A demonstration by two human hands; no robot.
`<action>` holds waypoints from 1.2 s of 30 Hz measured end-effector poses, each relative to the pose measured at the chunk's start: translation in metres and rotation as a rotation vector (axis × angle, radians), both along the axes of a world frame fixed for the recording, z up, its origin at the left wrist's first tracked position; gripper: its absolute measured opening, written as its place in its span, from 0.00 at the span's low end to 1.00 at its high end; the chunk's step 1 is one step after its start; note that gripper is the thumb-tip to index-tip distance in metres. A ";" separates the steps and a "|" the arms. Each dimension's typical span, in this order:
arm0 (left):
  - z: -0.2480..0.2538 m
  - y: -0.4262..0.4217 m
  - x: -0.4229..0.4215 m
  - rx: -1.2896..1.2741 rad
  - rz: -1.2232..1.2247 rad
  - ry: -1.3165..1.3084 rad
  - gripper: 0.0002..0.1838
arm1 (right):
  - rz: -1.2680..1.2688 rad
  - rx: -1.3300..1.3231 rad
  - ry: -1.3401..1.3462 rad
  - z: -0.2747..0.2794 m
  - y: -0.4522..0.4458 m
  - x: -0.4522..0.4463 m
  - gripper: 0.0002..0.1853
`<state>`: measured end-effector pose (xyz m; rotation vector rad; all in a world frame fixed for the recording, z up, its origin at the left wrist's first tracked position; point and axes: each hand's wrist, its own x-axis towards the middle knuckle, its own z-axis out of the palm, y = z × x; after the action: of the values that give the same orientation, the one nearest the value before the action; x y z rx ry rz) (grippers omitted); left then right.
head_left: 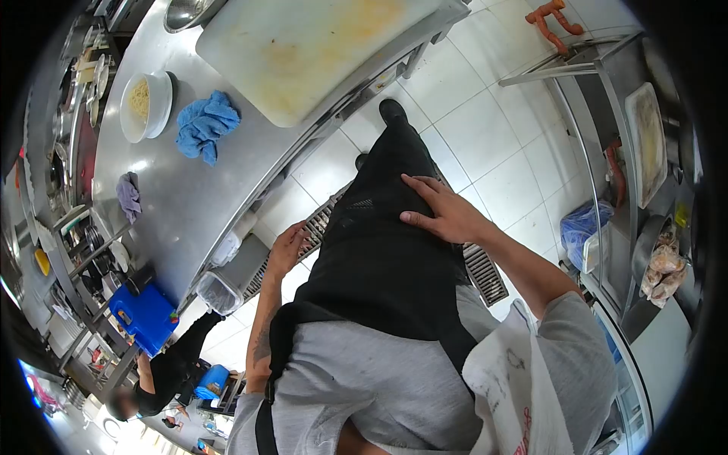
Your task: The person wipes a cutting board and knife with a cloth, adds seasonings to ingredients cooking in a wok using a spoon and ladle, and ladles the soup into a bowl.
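Note:
My right hand rests on the front of the black apron, its thumb and fingers spread and nothing in it. Beside the apron's other side hangs my left hand, loosely curved above the floor grate, with no object visible in it. On the steel table to my left lies a crumpled blue cloth. A white bowl with pale shredded food stands beside that cloth. Nearer the table's front edge is a large white cutting board with yellowish stains.
A metal bowl and a purple cloth are also on the table. A blue container stands at its end, near another person in black. Metal shelving on the right holds a tray. A drain grate crosses the tiled floor.

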<state>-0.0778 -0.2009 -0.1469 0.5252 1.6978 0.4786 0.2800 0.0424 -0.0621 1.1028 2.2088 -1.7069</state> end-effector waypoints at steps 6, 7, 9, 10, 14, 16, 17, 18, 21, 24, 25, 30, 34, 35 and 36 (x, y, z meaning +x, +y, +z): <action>0.036 0.040 0.010 0.068 -0.102 -0.244 0.22 | 0.036 -0.157 0.048 -0.019 0.036 -0.030 0.39; 0.051 0.054 0.022 0.052 -0.067 -0.308 0.22 | 0.035 -0.153 0.043 -0.026 0.039 -0.038 0.39; 0.041 0.060 0.035 0.061 -0.139 -0.274 0.21 | 0.083 -0.354 0.203 -0.039 0.040 -0.053 0.32; 0.037 0.062 0.039 0.064 -0.208 -0.238 0.21 | 0.084 -0.352 0.197 -0.040 0.040 -0.053 0.32; 0.042 0.074 0.052 0.126 -0.207 -0.184 0.21 | 0.251 -0.119 0.213 -0.041 0.038 -0.045 0.25; 0.047 0.082 0.059 0.170 -0.249 -0.097 0.20 | 0.244 -0.103 0.239 -0.033 0.037 -0.038 0.23; 0.049 0.087 0.061 0.143 -0.254 -0.083 0.20 | 0.191 -0.086 0.233 -0.027 0.035 -0.031 0.22; 0.052 0.093 0.065 0.148 -0.249 -0.088 0.20 | 0.139 -0.067 0.228 -0.020 0.034 -0.026 0.21; 0.056 0.111 0.078 0.204 -0.217 -0.057 0.19 | 0.055 -0.051 0.198 -0.004 0.030 -0.006 0.21; 0.053 0.125 0.087 0.272 -0.277 -0.048 0.19 | -0.031 -0.012 0.176 -0.001 0.020 0.014 0.21; 0.051 0.128 0.090 0.285 -0.267 -0.068 0.19 | -0.028 -0.013 0.175 0.000 0.017 0.019 0.21; 0.051 0.134 0.091 0.335 -0.312 -0.038 0.19 | -0.159 -0.170 0.144 -0.003 0.014 0.031 0.24; 0.031 0.118 0.060 0.216 -0.099 -0.127 0.23 | -0.241 -0.137 0.176 -0.010 0.013 0.043 0.26; 0.027 0.112 0.055 0.234 -0.008 -0.169 0.24 | -0.330 -0.166 0.182 -0.009 0.010 0.051 0.26; 0.024 0.107 0.051 0.233 -0.010 -0.160 0.24 | -0.418 -0.198 0.196 -0.010 0.006 0.057 0.27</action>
<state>-0.0266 -0.0939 -0.1225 0.6459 1.4944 0.6986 0.3366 0.0485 -0.0718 1.4787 1.9498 -2.2307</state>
